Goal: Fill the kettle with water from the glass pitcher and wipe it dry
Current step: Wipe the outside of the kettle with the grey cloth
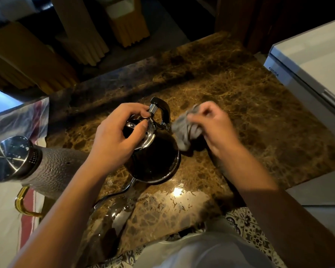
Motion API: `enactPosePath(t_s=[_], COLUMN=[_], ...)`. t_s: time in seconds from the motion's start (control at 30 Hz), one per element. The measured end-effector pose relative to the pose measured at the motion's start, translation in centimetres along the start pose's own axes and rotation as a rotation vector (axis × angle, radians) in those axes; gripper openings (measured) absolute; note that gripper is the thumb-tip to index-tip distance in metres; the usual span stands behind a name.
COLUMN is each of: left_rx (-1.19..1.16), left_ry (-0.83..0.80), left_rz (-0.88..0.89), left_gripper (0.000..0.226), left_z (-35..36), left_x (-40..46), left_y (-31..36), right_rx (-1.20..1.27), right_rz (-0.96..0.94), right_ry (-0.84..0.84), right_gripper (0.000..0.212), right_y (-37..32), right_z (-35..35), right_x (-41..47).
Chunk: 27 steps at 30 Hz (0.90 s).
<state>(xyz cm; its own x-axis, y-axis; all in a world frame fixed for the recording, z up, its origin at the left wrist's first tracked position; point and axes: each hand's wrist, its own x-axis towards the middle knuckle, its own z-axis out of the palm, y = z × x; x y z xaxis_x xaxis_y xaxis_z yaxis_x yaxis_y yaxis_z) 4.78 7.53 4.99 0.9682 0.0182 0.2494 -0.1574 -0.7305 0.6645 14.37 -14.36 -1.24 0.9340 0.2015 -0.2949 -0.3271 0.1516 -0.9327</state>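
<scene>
At the bottom of the view a pale shirt (211,252) fills the near middle, and both bare forearms rise from the lower corners, cut off by the frame. The near edge of the brown marbled desk (259,105) shines with glare and what looks like a film of water, and a dark cord (112,196) curves across that wet patch toward the kettle's base. Off the desk's left edge a hammered glass pitcher (52,167) lies nearly level in this wide-angle view, its steel lid (8,157) facing the camera and its gold handle (22,202) hanging below; how it is supported cannot be made out. Near the middle of the desk stands the black kettle (155,159), upright, its lid largely hidden under the left hand (116,140) — fingers curled around the chrome knob (153,109), thumb pressed on the lid's rim. The black handle (162,113) arches up at the far side. Just right of the kettle, the right hand (215,126) is closed around a bunched grey cloth (184,130), blurred; whether the cloth touches the kettle's side is hard to tell. Beyond the desk's far edge stand dim wooden shapes, and a white appliance (307,55) sits off the right edge.
</scene>
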Motion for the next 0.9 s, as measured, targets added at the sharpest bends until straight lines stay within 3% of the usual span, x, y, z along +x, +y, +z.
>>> enactPosePath(t_s=[0.07, 0.13, 0.23, 0.33, 0.47, 0.73, 0.9], left_rx=[0.000, 0.005, 0.005, 0.013, 0.004, 0.000, 0.006], left_ry=[-0.003, -0.001, 0.002, 0.007, 0.007, 0.021, 0.024], left_rz=[-0.008, -0.009, -0.003, 0.011, 0.018, 0.019, 0.019], left_gripper=[0.022, 0.022, 0.022, 0.022, 0.022, 0.023, 0.021], left_z=[0.0, 0.0, 0.0, 0.0, 0.0, 0.2, 0.3], left_x=[0.0, 0.0, 0.0, 0.0, 0.0, 0.1, 0.0], left_y=[0.0, 0.0, 0.1, 0.1, 0.0, -0.1, 0.0], right_rx=[0.542, 0.730, 0.371, -0.095, -0.386, -0.658, -0.632], right_rz=[0.025, 0.065, 0.128, -0.107, -0.244, -0.127, -0.065], right_ry=[0.116, 0.147, 0.091, 0.110, -0.061, -0.233, -0.280], right_gripper=[0.019, 0.009, 0.011, 0.015, 0.029, 0.006, 0.006], right_y=[-1.1, -0.4, 3.8, 6.4, 6.0, 5.7, 6.2], right_z=[0.4, 1.6, 3.6, 3.9, 3.2, 0.2, -1.6], right_x=[0.9, 1.1, -0.6, -1.4, -0.1, 2.0, -0.6])
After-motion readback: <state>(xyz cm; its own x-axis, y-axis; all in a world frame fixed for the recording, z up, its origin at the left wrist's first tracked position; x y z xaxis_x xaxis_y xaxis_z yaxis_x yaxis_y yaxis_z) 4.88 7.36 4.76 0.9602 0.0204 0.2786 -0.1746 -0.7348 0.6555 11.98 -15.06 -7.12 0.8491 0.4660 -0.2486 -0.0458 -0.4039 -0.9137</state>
